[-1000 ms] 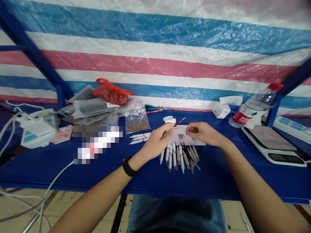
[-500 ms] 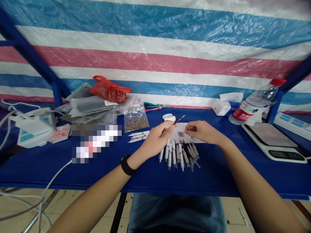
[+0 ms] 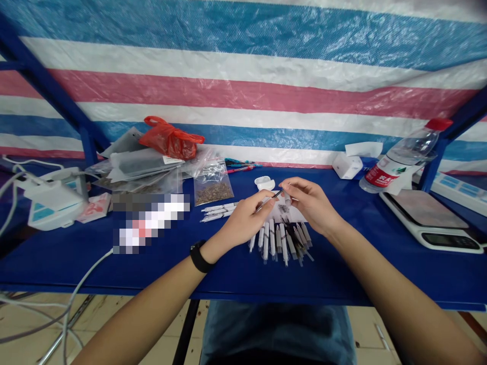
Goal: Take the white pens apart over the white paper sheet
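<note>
Left hand point(image 3: 246, 219) pinching a slim dark tool point(image 3: 274, 195) between thumb and fingertips, a black watch strap point(image 3: 200, 256) circling the wrist; right hand point(image 3: 310, 203) curling just beside the tool's tip, fingertips drawing together over something too small to tell, its grip uncertain. Both hands hovering above a white paper sheet point(image 3: 285, 215) scattered with small dark bits, a fan of white-barrelled, dark-tipped tubes point(image 3: 281, 243) spreading just below it across a blue table point(image 3: 342, 274). Three loose white tubes point(image 3: 218, 211) lying left of the hands, beside a zip bag of brown dried material point(image 3: 213, 186). Clear packets point(image 3: 137, 166) piling up behind, a red plastic bag point(image 3: 170, 142) sitting on top of them. A pixelated patch point(image 3: 150, 223) hiding part of the tabletop. A white charger point(image 3: 53, 200) trailing cables point(image 3: 38, 314) over the table's left edge toward a pale floor point(image 3: 114, 314). On the right, a digital scale point(image 3: 429, 223), a red-capped water bottle point(image 3: 403, 162) and a tissue box point(image 3: 347, 166) standing near the back. A striped blue, white and pink tarpaulin point(image 3: 243, 86) stretching behind everything, blue metal framing point(image 3: 49, 86) bracing it.
</note>
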Tool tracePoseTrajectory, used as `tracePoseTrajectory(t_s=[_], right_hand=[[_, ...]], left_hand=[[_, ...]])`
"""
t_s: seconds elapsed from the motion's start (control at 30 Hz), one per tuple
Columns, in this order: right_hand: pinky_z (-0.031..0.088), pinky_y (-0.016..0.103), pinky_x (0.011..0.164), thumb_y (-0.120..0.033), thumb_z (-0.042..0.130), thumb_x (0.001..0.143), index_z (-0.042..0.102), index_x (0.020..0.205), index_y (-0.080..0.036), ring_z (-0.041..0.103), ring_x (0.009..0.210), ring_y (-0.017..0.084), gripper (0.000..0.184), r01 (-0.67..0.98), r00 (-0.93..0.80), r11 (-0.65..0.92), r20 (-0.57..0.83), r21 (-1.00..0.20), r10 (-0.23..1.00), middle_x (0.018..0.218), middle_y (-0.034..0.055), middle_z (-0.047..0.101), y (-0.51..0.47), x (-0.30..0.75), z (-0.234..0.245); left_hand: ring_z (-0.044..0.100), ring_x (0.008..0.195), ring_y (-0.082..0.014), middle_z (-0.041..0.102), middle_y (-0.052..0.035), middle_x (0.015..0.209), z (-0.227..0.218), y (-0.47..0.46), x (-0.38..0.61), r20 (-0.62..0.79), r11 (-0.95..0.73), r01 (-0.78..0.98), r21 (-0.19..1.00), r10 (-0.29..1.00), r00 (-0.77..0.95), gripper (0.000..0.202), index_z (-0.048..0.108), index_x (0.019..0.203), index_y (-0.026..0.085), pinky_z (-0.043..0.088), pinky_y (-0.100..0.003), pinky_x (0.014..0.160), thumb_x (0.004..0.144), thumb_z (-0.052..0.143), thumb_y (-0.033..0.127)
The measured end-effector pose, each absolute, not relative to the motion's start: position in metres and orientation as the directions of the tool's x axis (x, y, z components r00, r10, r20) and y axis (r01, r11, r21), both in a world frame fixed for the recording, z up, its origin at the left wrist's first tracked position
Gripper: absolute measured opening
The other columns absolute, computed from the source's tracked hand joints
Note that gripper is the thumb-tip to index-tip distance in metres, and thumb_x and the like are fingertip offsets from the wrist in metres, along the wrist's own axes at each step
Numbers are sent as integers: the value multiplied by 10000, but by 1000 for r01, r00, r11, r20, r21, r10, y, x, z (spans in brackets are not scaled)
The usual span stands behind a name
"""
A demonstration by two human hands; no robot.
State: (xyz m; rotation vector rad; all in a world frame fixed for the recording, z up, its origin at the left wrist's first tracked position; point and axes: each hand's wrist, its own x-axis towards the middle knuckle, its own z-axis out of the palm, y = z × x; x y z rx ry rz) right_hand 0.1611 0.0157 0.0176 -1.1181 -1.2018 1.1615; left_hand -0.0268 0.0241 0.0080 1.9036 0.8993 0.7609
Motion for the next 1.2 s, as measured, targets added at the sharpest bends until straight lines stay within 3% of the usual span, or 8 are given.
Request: tracePoseTrajectory(t_s=[0.2,0.4,0.57,0.7,0.9,1.2], right_hand=[[445,299,640,-584,891,600,723,753,-237,496,631,118,415,-113,32,24,20,-993,999,695,-25,600,15,156,15],[433,283,621,-622,908,542,679,680,-228,496,601,111,476,19,133,188,189,-982,973,618,-39,572,19,190,37],[420,288,602,-606,893,571,695,679,-216,484,599,117,451,223,5,23,25,-975,1000,627,-22,574,12,227,57],[413,306,622,-576,852,625,721,721,-199,508,621,133,411,431,-128,-71,-139,-900,982,646,-11,584,11,229,53],[391,295,604,-580,819,659,726,725,-185,506,620,139,411,570,-307,-64,-284,-819,908,655,-4,599,14,222,43],[360,281,578,-571,827,670,696,698,-185,484,627,133,408,566,-327,-105,-339,-817,882,673,-5,566,12,209,40]], left_hand=[[356,454,-115,362,81,544,4,26,-26,177,-355,248,901,824,539,249,584,1091,232,270,-236,489,1014,411,393],[415,456,-127,424,65,552,7,26,-30,186,-417,370,830,833,521,217,590,978,219,288,-247,497,1002,432,366],[436,450,-148,416,54,517,15,29,-34,176,-476,673,566,867,466,174,573,859,210,246,-274,517,973,446,246],[511,518,-176,522,18,591,16,31,-37,101,-455,798,396,885,454,171,601,890,212,255,-284,533,965,447,222],[570,582,-193,593,-6,647,16,29,-37,27,-466,814,347,873,487,190,604,897,210,271,-288,543,975,431,215],[584,622,-197,632,-30,712,21,28,-35,-53,-450,850,275,875,481,193,591,895,205,235,-292,532,997,428,226]])
